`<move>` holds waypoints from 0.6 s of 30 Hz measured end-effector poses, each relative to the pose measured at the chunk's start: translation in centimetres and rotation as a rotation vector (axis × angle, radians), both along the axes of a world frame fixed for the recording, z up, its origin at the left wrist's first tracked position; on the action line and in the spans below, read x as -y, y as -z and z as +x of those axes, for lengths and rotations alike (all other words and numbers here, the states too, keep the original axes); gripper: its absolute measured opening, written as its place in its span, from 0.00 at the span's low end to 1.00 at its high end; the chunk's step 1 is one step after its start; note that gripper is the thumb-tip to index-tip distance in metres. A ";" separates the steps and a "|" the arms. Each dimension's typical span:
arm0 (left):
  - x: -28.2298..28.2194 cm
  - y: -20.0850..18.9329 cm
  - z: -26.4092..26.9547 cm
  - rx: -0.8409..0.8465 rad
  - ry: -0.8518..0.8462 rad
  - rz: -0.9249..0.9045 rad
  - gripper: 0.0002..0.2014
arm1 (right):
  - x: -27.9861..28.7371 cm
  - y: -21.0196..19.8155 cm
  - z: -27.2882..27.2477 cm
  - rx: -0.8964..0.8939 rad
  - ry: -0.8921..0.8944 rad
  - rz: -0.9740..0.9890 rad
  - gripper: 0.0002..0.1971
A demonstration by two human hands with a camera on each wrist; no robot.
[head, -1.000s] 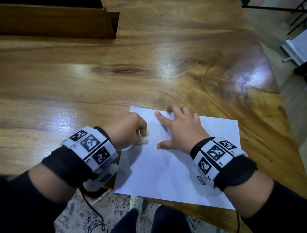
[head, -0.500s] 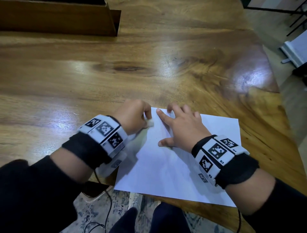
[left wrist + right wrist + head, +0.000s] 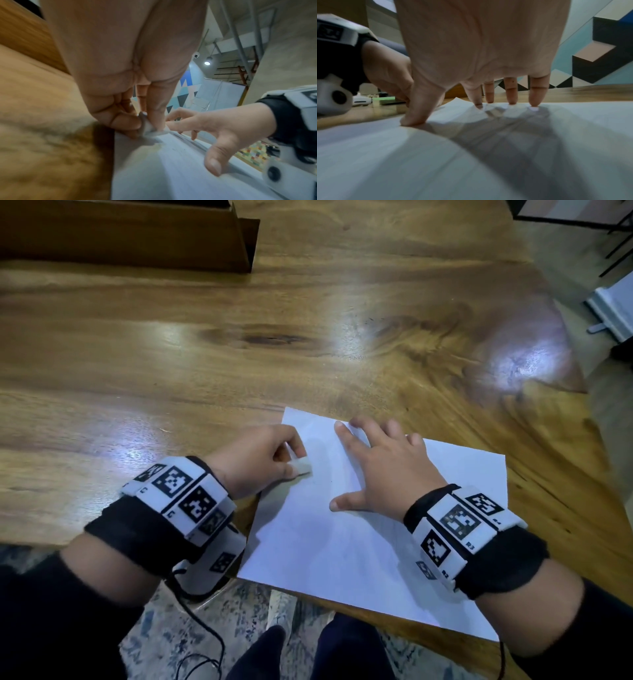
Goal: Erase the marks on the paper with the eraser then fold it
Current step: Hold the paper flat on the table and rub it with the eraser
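Change: left hand (image 3: 260,460) with eraser (image 3: 301,468) sits nearer the person than half a second ago.
Left hand: pinches eraser against paper (image 3: 342,549), near its left edge.
Right hand (image 3: 387,470): fingers spread, pressing paper flat.
Paper: on wooden surface (image 3: 239,364), near edge.

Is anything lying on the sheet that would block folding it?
Only the hands: the right hand is spread flat on the paper, and the left hand holds the eraser against it.
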State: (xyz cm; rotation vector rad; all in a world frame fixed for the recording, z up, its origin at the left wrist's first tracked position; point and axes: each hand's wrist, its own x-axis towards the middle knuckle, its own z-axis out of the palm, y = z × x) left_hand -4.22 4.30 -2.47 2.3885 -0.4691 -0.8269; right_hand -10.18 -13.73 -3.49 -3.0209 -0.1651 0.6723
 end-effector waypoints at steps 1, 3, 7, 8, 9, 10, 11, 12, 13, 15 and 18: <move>0.1 0.1 0.2 0.004 0.005 0.001 0.08 | 0.0 0.1 -0.1 0.001 0.026 -0.002 0.56; 0.4 0.1 0.5 -0.008 0.010 0.002 0.07 | -0.1 0.1 -0.1 0.002 0.063 0.006 0.55; 0.2 -0.2 1.1 -0.059 -0.021 -0.017 0.07 | -0.3 0.1 -0.3 -0.034 0.015 0.111 0.50; 0.0 -0.3 1.2 -0.056 -0.044 -0.028 0.07 | -0.3 0.1 -0.3 -0.044 0.005 0.130 0.49; -0.1 -0.4 1.4 -0.040 -0.070 -0.039 0.07 | -0.3 0.2 -0.3 -0.049 0.004 0.138 0.48; -0.2 -0.6 1.6 -0.008 -0.093 -0.038 0.07 | -0.3 0.3 -0.4 -0.052 0.004 0.139 0.49; -0.1 -0.7 1.8 0.034 -0.100 -0.020 0.07 | -0.3 0.4 -0.4 -0.055 0.002 0.137 0.50; 0.0 -0.9 1.9 0.078 -0.087 0.005 0.07 | -0.3 0.4 -0.5 -0.058 -0.002 0.133 0.52; 0.2 -1.1 2.0 0.119 -0.058 0.031 0.07 | -0.3 0.5 -0.5 -0.060 -0.008 0.128 0.54; 0.8 -1.2 1.6 0.202 0.017 0.080 0.06 | -0.3 0.5 -0.5 -0.057 -0.018 0.112 0.54; 0.7 -1.0 0.3 0.281 0.109 0.167 0.05 | -0.5 0.4 -0.5 -0.058 -0.047 0.088 0.50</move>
